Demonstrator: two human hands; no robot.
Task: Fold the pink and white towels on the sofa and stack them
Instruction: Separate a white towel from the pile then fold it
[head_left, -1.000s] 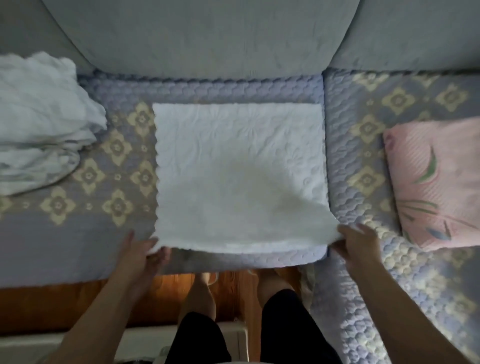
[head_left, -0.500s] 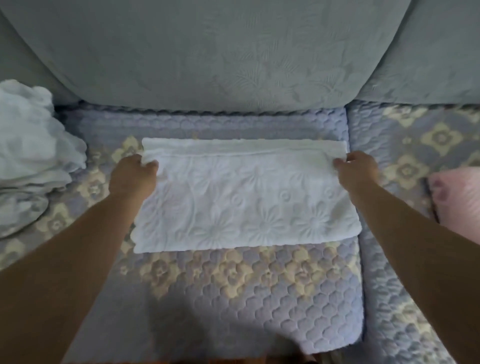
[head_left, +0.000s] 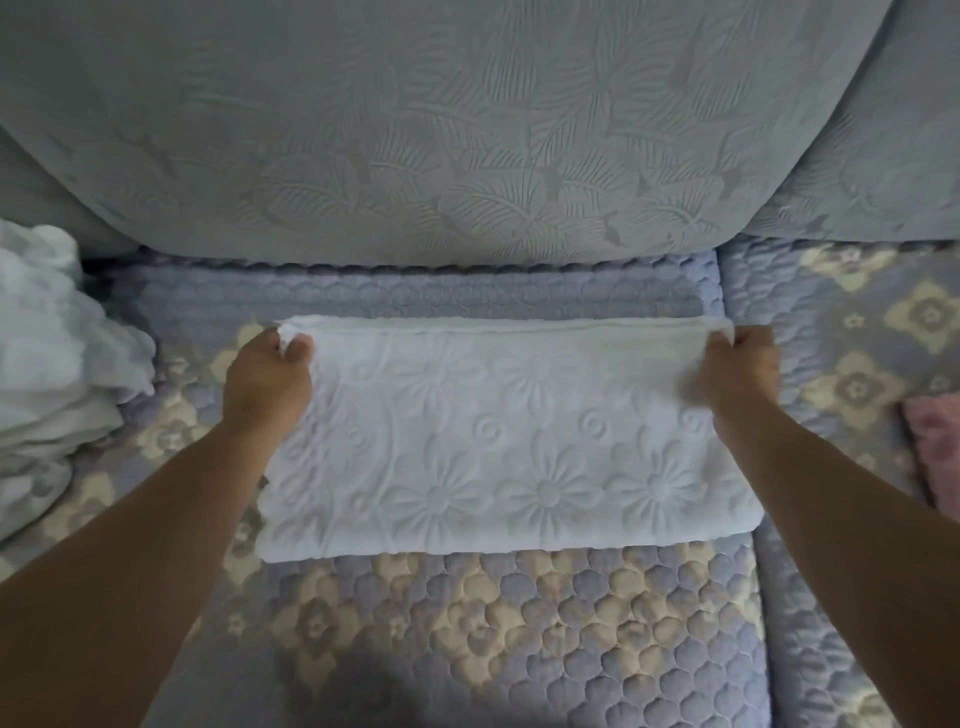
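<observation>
**Inspector:** State the position of the white towel (head_left: 498, 441).

**Assistant:** It lies flat on the sofa seat cushion (head_left: 467, 623), folded in half into a wide rectangle. The fold runs along the near edge; the two free edges meet along the far edge, close to the foot of the back cushion (head_left: 415, 130). An embossed flower pattern faces up.

**Inspector:** The hands?

**Assistant:** Both are at the far corners. The left hand (head_left: 267, 376) pinches the far-left corner, fingers curled round a small bunch of cloth. The right hand (head_left: 740, 371) pinches the far-right corner likewise, thumb and fingers closed on the edge. Both forearms reach over the towel's short ends, so the towel spans the whole gap between them.

**Inspector:** Is the far edge lifted or down?

**Assistant:** It appears to rest on the cushion. Whether the corners themselves are raised slightly, I cannot tell.

**Inspector:** Surroundings.

**Assistant:** The seat cover is quilted, lilac with cream flower motifs. To the left, well apart from the towel, sits a heap of white cloth (head_left: 57, 374), crumpled at the top, layered lower down. To the right, on the adjoining seat cushion (head_left: 857, 338), a pink towel (head_left: 935, 447) shows only partly at the frame edge, near the right forearm but not touching it.
</observation>
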